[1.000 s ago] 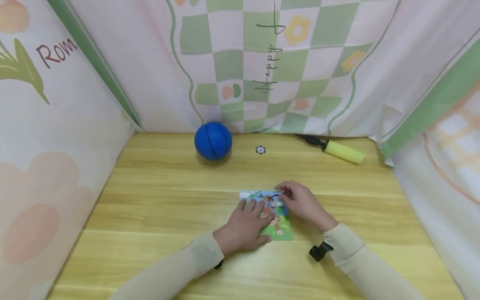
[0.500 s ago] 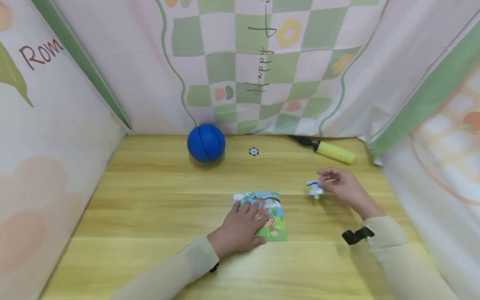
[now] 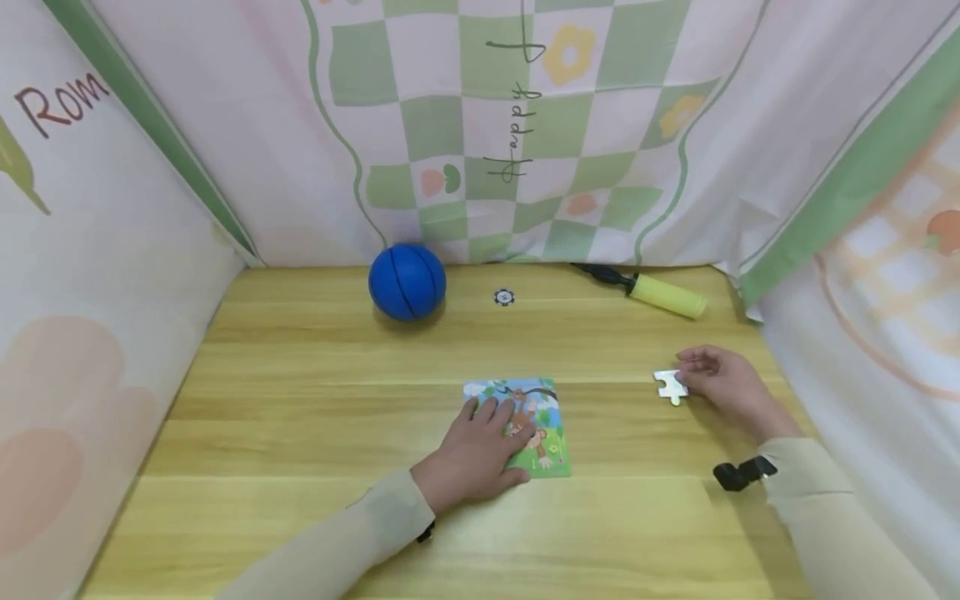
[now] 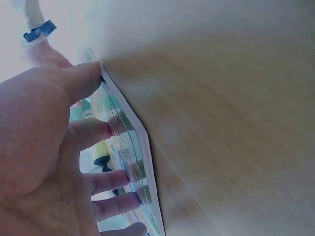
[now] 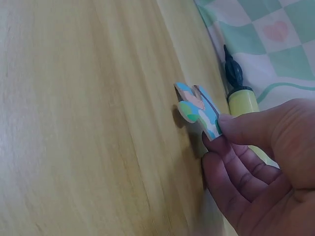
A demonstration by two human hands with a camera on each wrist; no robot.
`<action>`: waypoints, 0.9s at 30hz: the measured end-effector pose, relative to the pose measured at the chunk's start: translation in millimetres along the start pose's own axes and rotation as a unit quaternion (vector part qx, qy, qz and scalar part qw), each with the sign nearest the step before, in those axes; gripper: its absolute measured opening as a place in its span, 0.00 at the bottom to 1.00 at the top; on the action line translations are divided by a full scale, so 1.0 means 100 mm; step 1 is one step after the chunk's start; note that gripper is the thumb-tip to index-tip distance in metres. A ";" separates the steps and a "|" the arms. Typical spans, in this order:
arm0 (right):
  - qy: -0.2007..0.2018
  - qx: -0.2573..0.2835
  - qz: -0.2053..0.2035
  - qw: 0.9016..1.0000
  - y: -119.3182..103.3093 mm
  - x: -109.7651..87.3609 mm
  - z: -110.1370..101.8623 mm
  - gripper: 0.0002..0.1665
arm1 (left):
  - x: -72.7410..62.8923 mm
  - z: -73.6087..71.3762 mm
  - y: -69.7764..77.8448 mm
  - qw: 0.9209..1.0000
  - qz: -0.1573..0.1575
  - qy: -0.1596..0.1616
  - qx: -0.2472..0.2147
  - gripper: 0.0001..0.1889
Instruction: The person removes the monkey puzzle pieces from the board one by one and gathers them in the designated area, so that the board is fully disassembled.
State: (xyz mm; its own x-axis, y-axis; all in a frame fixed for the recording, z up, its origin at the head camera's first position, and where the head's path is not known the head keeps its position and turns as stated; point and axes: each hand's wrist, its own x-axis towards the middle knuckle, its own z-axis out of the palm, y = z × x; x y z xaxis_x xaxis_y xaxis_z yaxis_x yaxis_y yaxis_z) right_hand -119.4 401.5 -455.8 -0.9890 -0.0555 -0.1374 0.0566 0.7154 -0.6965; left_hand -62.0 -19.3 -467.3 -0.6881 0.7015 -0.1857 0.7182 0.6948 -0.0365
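Note:
A small square picture puzzle [image 3: 553, 433] with monkeys, green grass and blue sky lies on the wooden table in the head view. My left hand [image 3: 480, 446] rests on its left part with fingers spread, covering some of the picture. In the left wrist view, the fingertips of the left hand [image 4: 74, 142] touch the face of the puzzle [image 4: 129, 132]. To the right of the puzzle, my right hand [image 3: 726, 387] pinches a jigsaw piece [image 3: 670, 387] between thumb and fingers. The right wrist view shows the piece [image 5: 198, 110] held just above the tabletop, its printed side visible.
A blue ball [image 3: 407, 282] sits near the back edge, left of centre. Right of it lies a small round black-and-white marker [image 3: 504, 297]. A yellow hand pump [image 3: 667, 296] with a black end lies at the back right. Printed curtains [image 3: 435, 125] hang around the table.
My right hand has moved right from the puzzle's upper right corner, carrying the piece with it. My left hand stays on the puzzle. The head view has shifted slightly.

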 end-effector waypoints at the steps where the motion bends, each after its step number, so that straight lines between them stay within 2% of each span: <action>1: 0.002 -0.003 -0.002 1.000 0.01 0.00 0.00 0.24 | 0.00 0.00 0.00 1.000 0.001 0.001 -0.002 0.39; 11: 0.020 -0.019 -0.016 0.999 -0.04 0.00 0.03 0.22 | 0.00 -0.02 -0.01 1.000 0.008 0.010 -0.012 0.38; 15: 0.030 -0.021 -0.021 0.999 -0.13 -0.01 0.09 0.21 | -0.01 0.00 -0.02 1.000 0.006 0.015 -0.018 0.38; 20: 0.010 -0.020 -0.045 0.999 -0.44 0.01 0.29 0.23 | -0.05 0.09 -0.03 0.999 0.008 0.040 -0.028 0.38; 24: -0.021 -0.033 -0.098 0.994 -0.74 0.07 0.53 0.19 | -0.12 0.14 -0.06 0.998 -0.005 0.050 -0.038 0.39; 27: -0.060 -0.042 -0.148 0.986 -0.98 0.10 0.77 0.16 | -0.21 0.14 -0.11 0.998 -0.023 0.041 -0.049 0.40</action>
State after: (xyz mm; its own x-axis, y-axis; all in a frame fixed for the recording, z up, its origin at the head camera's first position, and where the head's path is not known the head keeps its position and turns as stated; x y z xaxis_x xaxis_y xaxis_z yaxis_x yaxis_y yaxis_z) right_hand -124.4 277.0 -443.0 -0.9367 -0.3493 -0.0237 -0.2484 0.7107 -0.6582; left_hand -53.9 -43.6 -477.2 -0.7293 0.6760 -0.1056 0.6747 0.7362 0.0534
